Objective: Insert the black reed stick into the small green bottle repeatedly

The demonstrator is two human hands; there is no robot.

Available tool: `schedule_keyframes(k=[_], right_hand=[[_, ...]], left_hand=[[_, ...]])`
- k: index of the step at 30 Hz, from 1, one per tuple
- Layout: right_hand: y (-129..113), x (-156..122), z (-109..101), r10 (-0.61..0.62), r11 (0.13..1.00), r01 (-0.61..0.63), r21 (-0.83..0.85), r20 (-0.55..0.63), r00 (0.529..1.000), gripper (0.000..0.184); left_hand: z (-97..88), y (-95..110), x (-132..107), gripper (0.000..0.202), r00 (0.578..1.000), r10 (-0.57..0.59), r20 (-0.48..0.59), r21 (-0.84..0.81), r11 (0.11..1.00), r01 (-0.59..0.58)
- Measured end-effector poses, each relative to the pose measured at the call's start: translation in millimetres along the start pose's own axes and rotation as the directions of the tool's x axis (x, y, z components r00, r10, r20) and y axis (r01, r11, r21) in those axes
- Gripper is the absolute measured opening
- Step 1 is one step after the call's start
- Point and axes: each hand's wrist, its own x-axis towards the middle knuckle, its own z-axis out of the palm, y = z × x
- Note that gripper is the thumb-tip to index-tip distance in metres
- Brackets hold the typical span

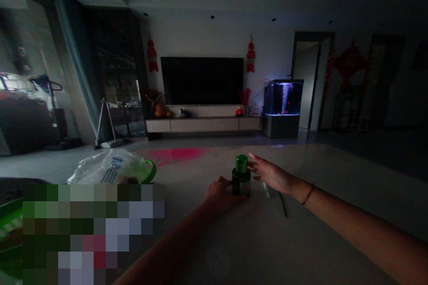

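Note:
A small green bottle (241, 177) with a green cap stands upright on a pale table (301, 231) in a dim room. My left hand (219, 196) is curled round the bottle's lower body from the left. My right hand (270, 173) reaches in from the right with its fingers stretched out, the fingertips close to the bottle's cap. A thin red string circles my right wrist.
A clear plastic bag (110, 167) over a green bowl lies at the left. A dark thin cable (283, 205) lies on the table under my right hand. Farther off are a television (201, 81), a low cabinet (203, 124) and a lit fish tank (283, 100).

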Motion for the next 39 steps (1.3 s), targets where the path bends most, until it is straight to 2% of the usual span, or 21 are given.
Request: schedule_keyframes(k=[3, 5, 8, 12, 17, 20, 23, 25, 31, 35, 37, 39], right_hand=[[-6.9, -19.0, 1.6, 0.047, 0.996, -0.047, 0.079, -0.003, 0.999, 0.051], [-9.5, -36.0, 6.9, 0.074, 0.995, -0.065, 0.079, -0.108, 0.991, 0.054], [-8.9, -54.0, 16.5, 0.048, 0.997, -0.034, 0.063, -0.232, 0.971, 0.052], [-0.6, -42.8, 19.8, 0.003, 1.000, 0.004, 0.022, -0.311, 0.950, 0.045], [4.3, -13.6, 15.1, 0.025, 0.998, -0.008, 0.069, -0.246, 0.969, 0.059], [-3.2, -16.9, 13.2, 0.038, 0.995, -0.018, 0.102, -0.203, 0.979, 0.057], [-12.5, -30.7, 8.5, 0.108, 0.987, -0.072, 0.143, -0.260, 0.960, 0.053], [-16.7, -38.7, 4.3, 0.112, 0.988, -0.072, 0.139, -0.307, 0.945, 0.049], [-14.4, -44.8, -7.0, 0.166, 0.984, -0.180, -0.003, -0.372, 0.913, 0.037], [8.2, -43.1, -24.4, 0.113, 0.931, -0.239, -0.275, -0.403, 0.908, 0.038], [21.8, -41.3, -32.8, 0.153, 0.891, -0.298, -0.342, -0.392, 0.907, 0.037], [30.3, -38.4, -34.8, 0.135, 0.893, -0.266, -0.363, -0.349, 0.927, 0.037]], left_hand=[[0.3, -0.4, -0.6, 0.065, 1.000, -0.003, -0.003, 0.006, 1.000, 0.003], [0.9, -1.0, -0.8, 0.067, 1.000, 0.000, 0.003, 0.005, 1.000, 0.000], [1.7, -1.7, -0.7, 0.069, 1.000, -0.004, 0.008, -0.001, 1.000, 0.004], [2.9, -2.2, 0.2, 0.069, 1.000, 0.003, -0.010, 0.005, 1.000, -0.003], [3.5, -2.8, 0.9, 0.066, 1.000, 0.019, -0.022, 0.007, 1.000, -0.018], [2.5, -2.5, 0.9, 0.068, 1.000, 0.013, -0.008, 0.008, 1.000, -0.013], [1.8, -2.4, 1.1, 0.070, 1.000, -0.002, 0.011, 0.002, 1.000, 0.002], [2.1, -2.7, 1.3, 0.071, 1.000, 0.002, 0.015, -0.001, 1.000, -0.002], [2.6, -2.7, 0.7, 0.068, 1.000, 0.013, -0.009, -0.009, 1.000, -0.013], [0.6, -1.9, 0.0, 0.068, 0.999, 0.032, 0.018, 0.020, 0.999, -0.033], [0.2, -1.9, 0.1, 0.068, 0.999, 0.038, 0.025, 0.032, 0.999, -0.039], [0.6, -2.3, 0.3, 0.068, 0.999, 0.040, 0.021, 0.032, 0.999, -0.040]])
